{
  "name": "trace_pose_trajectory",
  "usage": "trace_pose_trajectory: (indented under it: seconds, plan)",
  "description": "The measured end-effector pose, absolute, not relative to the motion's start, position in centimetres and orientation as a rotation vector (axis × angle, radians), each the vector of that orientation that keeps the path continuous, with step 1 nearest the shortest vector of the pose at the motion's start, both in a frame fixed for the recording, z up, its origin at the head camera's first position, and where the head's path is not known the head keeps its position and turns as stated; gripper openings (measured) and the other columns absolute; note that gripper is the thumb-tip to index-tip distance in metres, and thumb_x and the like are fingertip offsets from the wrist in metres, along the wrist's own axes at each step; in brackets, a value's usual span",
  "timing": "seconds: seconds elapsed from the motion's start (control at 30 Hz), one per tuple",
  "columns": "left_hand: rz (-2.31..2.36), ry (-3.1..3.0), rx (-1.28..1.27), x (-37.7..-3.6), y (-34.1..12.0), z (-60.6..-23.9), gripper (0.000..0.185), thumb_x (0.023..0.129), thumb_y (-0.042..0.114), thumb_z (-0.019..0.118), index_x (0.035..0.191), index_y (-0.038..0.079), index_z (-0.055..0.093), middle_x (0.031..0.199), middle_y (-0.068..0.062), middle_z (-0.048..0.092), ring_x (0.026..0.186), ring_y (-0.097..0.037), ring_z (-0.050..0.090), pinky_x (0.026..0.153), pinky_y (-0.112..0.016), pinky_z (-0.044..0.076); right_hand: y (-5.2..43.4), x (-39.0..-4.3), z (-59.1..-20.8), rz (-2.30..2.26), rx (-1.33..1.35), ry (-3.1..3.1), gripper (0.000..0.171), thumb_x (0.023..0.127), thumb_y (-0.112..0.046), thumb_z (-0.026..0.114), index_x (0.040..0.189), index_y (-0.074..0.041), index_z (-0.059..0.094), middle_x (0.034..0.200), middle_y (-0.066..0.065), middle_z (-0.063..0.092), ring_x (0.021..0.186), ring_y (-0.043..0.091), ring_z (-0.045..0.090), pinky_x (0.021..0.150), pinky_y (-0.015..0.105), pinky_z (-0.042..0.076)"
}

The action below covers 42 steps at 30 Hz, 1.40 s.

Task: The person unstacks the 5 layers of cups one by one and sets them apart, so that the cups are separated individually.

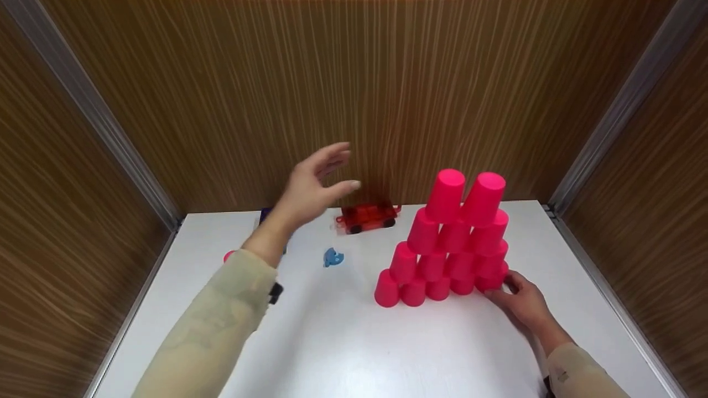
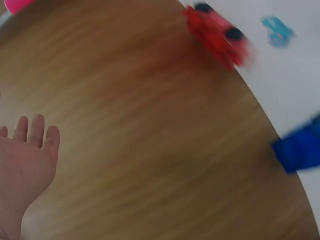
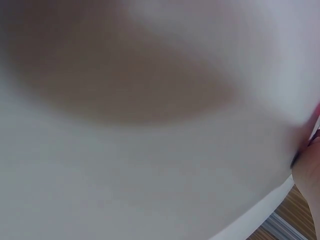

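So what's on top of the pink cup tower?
Nothing sits on the two top cups of the pink cup tower. The cups are upside down, so their insides stay hidden.

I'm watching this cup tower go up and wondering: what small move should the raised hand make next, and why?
Probably lower the left hand toward the lone pink cup near the table's left edge. The hand is open and holds nothing, the pyramid has only two cups on top, and the right hand already touches its bottom-right cup.

Toy car left of cup pyramid
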<state>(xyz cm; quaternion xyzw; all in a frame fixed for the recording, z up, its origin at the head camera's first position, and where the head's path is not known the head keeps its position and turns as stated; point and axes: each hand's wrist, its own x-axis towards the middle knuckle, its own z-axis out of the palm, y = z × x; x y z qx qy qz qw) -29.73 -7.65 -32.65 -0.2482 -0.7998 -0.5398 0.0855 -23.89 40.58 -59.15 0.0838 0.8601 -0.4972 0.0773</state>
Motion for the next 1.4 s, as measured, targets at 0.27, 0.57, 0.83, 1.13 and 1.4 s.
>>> trace_pose_trajectory:
  seconds: [0.27, 0.57, 0.83, 1.13, 1.4]
  plan:
    - [-1.644, -2.413, -0.897, -29.9, -0.1, -32.3, 0.066, 0.097, 0.03, 0.08, 0.157, 0.021, 0.052, 0.151, -0.001, 0.059, 0.139, -0.013, 0.055, 0.115, -0.035, 0.046, 40.5, -24.2, -59.4, -1.475, 0.23, 2.598, 0.096, 0.093, -0.052, 0.08, 0.166, -0.013, 0.032, 0.166, 0.021, 0.035, 0.153, 0.05, 0.028, 0.115, 0.059, 0.044]
    - [-1.724, -2.425, -0.936, -30.1, 5.3, -33.2, 0.068, 0.095, 0.026, 0.083, 0.156, 0.019, 0.053, 0.15, 0.0, 0.059, 0.137, -0.016, 0.056, 0.105, -0.03, 0.053, 40.6, -24.1, -59.5, -1.493, 0.241, 2.577, 0.097, 0.091, -0.052, 0.082, 0.166, -0.015, 0.032, 0.165, 0.02, 0.036, 0.152, 0.049, 0.03, 0.114, 0.059, 0.045]
    - [-1.776, -2.431, -0.929, -30.0, 7.1, -34.1, 0.066, 0.096, 0.023, 0.081, 0.156, 0.019, 0.054, 0.144, 0.004, 0.061, 0.125, -0.011, 0.058, 0.093, -0.023, 0.057, 40.5, -24.3, -59.6, -1.518, 0.25, 2.556, 0.098, 0.091, -0.052, 0.082, 0.166, -0.015, 0.032, 0.165, 0.02, 0.035, 0.151, 0.049, 0.03, 0.112, 0.057, 0.048]
    - [-1.773, -2.455, -0.893, -30.3, 7.3, -35.1, 0.063, 0.098, 0.02, 0.079, 0.155, 0.018, 0.054, 0.142, 0.001, 0.063, 0.119, -0.01, 0.061, 0.093, -0.021, 0.057, 40.6, -24.4, -60.1, -1.513, 0.221, 2.584, 0.096, 0.091, -0.048, 0.083, 0.165, -0.014, 0.034, 0.164, 0.019, 0.037, 0.152, 0.049, 0.03, 0.112, 0.057, 0.048]
    - [-1.779, -2.445, -0.892, -30.5, 7.5, -35.4, 0.06, 0.099, 0.016, 0.078, 0.154, 0.016, 0.055, 0.14, 0.0, 0.063, 0.114, -0.011, 0.062, 0.091, -0.021, 0.057, 40.6, -24.8, -60.2, -1.499, 0.249, 2.571, 0.096, 0.092, -0.051, 0.082, 0.165, -0.012, 0.034, 0.165, 0.021, 0.036, 0.152, 0.049, 0.029, 0.117, 0.06, 0.041]
